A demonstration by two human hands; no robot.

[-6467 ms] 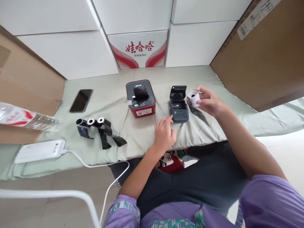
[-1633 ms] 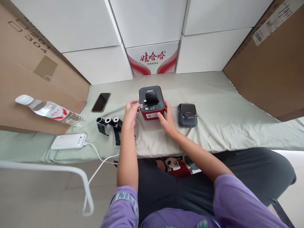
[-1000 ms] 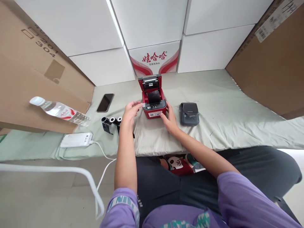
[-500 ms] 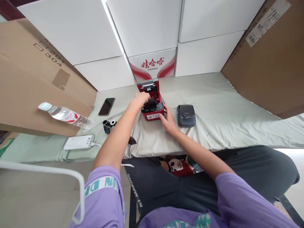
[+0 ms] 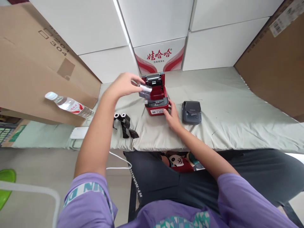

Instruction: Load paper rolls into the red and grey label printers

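Observation:
A small red printer (image 5: 157, 103) stands on the pale green cloth with its lid tipped open towards the back. My left hand (image 5: 123, 85) hovers just left of the open lid, holding a small white paper roll (image 5: 145, 88) with a dark strip hanging from it. My right hand (image 5: 173, 114) rests against the printer's front right corner. A closed dark grey printer (image 5: 192, 112) lies just right of that hand.
Black rolls with loose strips (image 5: 123, 122) lie left of the red printer. A water bottle (image 5: 68, 104) and a white power bank (image 5: 79, 133) sit further left. White cartons (image 5: 159, 55) and brown cardboard (image 5: 35, 63) wall the table's back and sides.
The red printer's lid went from closed to open. My left hand reached into the printer and lifted out a paper roll. My right hand stayed at the printer's front.

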